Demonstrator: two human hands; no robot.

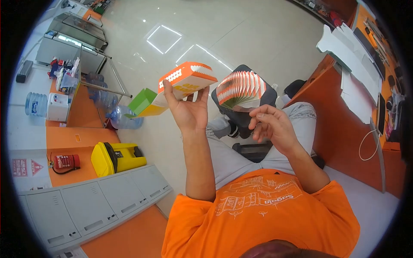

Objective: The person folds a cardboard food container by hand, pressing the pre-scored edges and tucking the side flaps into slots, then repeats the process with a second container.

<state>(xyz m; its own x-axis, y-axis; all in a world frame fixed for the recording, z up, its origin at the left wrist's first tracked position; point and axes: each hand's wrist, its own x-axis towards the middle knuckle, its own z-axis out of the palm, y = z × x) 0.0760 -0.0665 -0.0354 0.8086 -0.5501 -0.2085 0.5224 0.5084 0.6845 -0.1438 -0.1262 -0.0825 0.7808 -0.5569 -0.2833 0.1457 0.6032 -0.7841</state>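
My left hand (189, 105) is raised and closed around an upright-tilted carton (189, 81). The carton has an orange end with white scalloped edges, a white and yellow middle, and a green end with flaps standing out. My right hand (273, 129) hangs over my lap with its fingers loosely bent and apart, and nothing shows in it. Just beyond its fingertips, a fanned stack of flat cartons (241, 90), orange, white and green, lies on a black stool seat (269, 95).
At right stands an orange desk (318, 112) with white sheets (355, 60) over its edge. On the left are grey lockers (90, 206), a yellow bin (116, 159), a fire extinguisher (66, 161), large water bottles (124, 117) and a metal-legged table (107, 73).
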